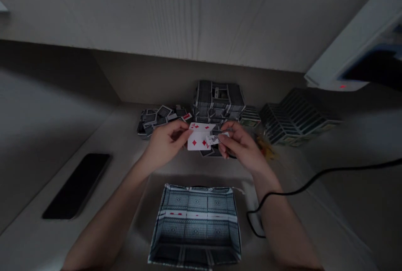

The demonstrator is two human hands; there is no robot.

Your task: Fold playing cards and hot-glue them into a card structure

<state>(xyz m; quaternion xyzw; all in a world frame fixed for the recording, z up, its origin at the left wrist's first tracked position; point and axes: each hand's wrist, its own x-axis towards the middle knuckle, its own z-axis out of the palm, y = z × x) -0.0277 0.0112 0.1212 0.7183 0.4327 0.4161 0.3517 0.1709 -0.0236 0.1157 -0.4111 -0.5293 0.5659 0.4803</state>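
My left hand (166, 141) pinches the left edge of a white playing card with red diamonds (199, 142), whose upper part is bent along a crease. Between the thumb and fingers of my right hand (240, 143) is a small folded card piece (214, 139) with a black-and-white figure, overlapping the right side of the diamond card. Below both hands, near me, stands an open box made of patterned playing cards (197, 200), with a white band carrying red marks along its inner wall.
Behind my hands stand a built card structure (218, 99), a loose card pile (157, 116) and stacked card pieces (285, 120). A black phone (77, 185) lies left; a black cable (301, 189) crosses the right. A pale board (188, 15) overhangs.
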